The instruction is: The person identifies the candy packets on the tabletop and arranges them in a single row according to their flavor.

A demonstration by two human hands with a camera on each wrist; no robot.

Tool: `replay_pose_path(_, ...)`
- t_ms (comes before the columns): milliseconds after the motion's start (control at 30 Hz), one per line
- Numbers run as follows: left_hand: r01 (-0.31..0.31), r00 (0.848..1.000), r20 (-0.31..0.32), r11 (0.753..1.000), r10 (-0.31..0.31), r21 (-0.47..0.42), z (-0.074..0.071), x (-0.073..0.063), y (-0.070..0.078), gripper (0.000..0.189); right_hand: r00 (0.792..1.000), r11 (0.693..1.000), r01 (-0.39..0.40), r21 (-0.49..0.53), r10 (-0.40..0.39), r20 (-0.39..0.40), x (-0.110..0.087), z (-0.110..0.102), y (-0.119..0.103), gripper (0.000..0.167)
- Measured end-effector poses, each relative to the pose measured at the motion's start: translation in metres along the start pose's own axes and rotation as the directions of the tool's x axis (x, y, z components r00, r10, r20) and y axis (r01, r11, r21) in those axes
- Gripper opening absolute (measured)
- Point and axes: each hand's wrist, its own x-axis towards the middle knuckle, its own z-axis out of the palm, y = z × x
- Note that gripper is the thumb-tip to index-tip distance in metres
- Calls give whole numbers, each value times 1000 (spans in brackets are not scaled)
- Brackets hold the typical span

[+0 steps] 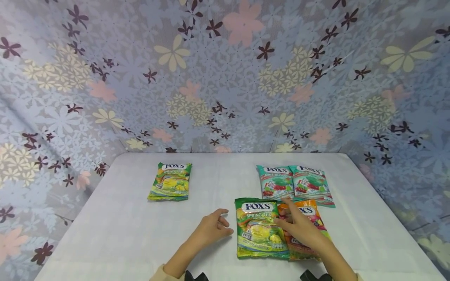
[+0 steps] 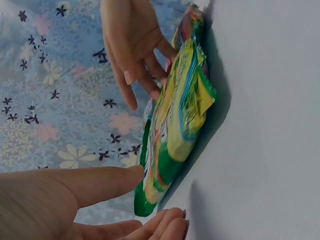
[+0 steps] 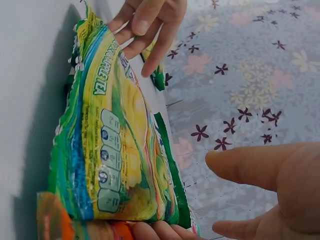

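A green and yellow Fox's Spring Tea candy bag [image 1: 260,230] lies at the front of the table, overlapping the left part of an orange Fox's candy bag [image 1: 305,249]. Just left of the green bag is my left hand [image 1: 213,228], thumb and fingers spread apart with nothing between them. My right hand [image 1: 299,226] reaches over the orange bag, hiding part of its print. In the right wrist view, that hand's fingertips [image 3: 167,231] are right at the green bag's edge [image 3: 115,150], while the thumb stands away from it.
Another Spring Tea bag [image 1: 171,182] lies at the back left of the white table [image 1: 218,171]. Two teal Mint Blossom bags, one on the left [image 1: 275,183] and one on the right [image 1: 312,185], lie side by side behind the front pair. Flowered cloth [image 1: 225,78] hangs around the table.
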Motion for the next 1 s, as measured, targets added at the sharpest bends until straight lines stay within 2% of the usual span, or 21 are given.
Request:
replay_pose_path(200,38,998,46,996,-35,-75,10,1,2,64,999,998,-33,56,33,10,0,1,1,78)
replay_pose_path(333,38,997,74,994,-30,-106,15,1,3,63,997,995,-72,69,72,6,0,1,-1,73)
replay_pose_path(533,11,997,82,995,-3,-97,16,-1,5,62,993,989,-115,94,116,-1,-1,2,-1,68)
replay_pose_path(667,-5,995,98,995,15,-102,15,-1,4,63,993,986,-114,119,114,12,-1,0,0,67)
replay_pose_path(1000,18,991,130,991,-1,-129,15,-3,3,65,991,974,-126,186,114,72,1,-2,6,66)
